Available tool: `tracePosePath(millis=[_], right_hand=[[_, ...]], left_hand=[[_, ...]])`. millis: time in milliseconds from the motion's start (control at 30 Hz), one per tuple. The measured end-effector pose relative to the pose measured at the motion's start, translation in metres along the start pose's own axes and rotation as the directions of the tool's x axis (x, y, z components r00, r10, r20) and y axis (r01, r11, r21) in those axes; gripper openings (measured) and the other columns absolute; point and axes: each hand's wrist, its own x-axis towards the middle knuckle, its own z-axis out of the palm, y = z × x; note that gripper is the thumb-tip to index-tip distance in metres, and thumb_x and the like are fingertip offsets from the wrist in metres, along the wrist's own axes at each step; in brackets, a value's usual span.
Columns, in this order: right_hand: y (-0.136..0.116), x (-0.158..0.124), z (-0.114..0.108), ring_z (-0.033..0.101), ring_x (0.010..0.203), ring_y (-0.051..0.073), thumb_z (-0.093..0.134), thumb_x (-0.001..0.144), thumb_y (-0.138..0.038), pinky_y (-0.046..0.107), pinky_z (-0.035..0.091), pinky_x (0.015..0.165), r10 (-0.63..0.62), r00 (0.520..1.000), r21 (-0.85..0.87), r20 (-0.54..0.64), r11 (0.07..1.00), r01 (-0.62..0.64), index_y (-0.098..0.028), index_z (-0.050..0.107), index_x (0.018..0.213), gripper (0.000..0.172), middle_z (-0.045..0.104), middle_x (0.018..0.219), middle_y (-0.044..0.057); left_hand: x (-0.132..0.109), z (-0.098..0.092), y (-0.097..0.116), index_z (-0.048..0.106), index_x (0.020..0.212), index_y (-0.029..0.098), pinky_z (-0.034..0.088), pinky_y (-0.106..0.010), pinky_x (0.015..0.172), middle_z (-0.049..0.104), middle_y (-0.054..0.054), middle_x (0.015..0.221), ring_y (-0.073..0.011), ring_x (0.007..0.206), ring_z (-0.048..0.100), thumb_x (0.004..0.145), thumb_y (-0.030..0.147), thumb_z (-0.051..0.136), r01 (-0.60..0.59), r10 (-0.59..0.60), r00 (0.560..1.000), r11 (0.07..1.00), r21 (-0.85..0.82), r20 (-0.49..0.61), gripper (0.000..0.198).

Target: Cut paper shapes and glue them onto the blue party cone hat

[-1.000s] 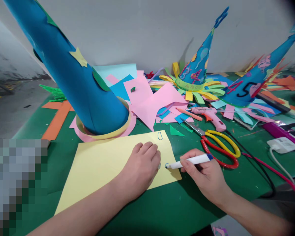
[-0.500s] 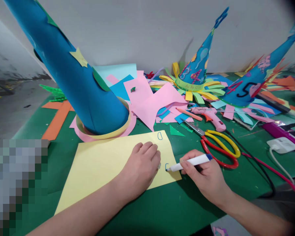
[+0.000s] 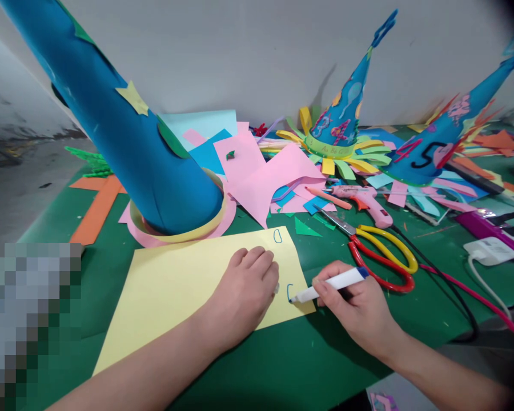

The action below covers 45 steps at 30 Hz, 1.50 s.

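Note:
A sheet of yellow paper [image 3: 167,297] lies on the table in front of me. My left hand [image 3: 248,291] rests on it with curled, closed fingers; a small whitish bit shows at its edge, too little to name. Between the thumb and fingers of my right hand [image 3: 360,305] is a white marker [image 3: 332,283] with a blue end. Its tip touches the paper near the right edge, at an unfinished-looking blue outline [image 3: 288,293]. Higher up on the sheet is a blue D-like outline [image 3: 277,236]. Just behind the paper stands a tall blue paper cone hat [image 3: 154,171] with a pink brim.
Scissors [image 3: 383,260] with red and yellow handles lie beyond my right hand, beside a pink glue gun [image 3: 364,200]. Two decorated cone hats [image 3: 340,123] stand at the back right among paper scraps [image 3: 261,177]. A black cord and a purple power strip [image 3: 492,228] are at right.
The marker tip has moved slightly down, lengthening the blue line near the right edge of the paper. My left hand stays on the sheet.

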Motion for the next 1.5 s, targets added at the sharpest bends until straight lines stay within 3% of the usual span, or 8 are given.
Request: tracePosePath(millis=[1500], right_hand=[[0.0006, 0.0019, -0.0002, 0.032, 0.041, 0.008, 0.049, 0.083, -0.030, 0.020, 0.026, 0.039, -0.035, 0.998, -0.043, -0.047, 0.999, 0.033, -0.020, 0.046, 0.065, 0.021, 0.033, 0.047, -0.008]], left_hand=[[-0.0009, 0.0016, -0.0015, 0.057, 0.093, 0.009, 0.043, -0.043, 0.074, 0.059, -0.013, 0.093, -0.0273, 0.092, 0.050, 0.083, 0.013, 0.035, -0.002, 0.002, 1.000, 1.000, 0.021, -0.009, 0.024]])
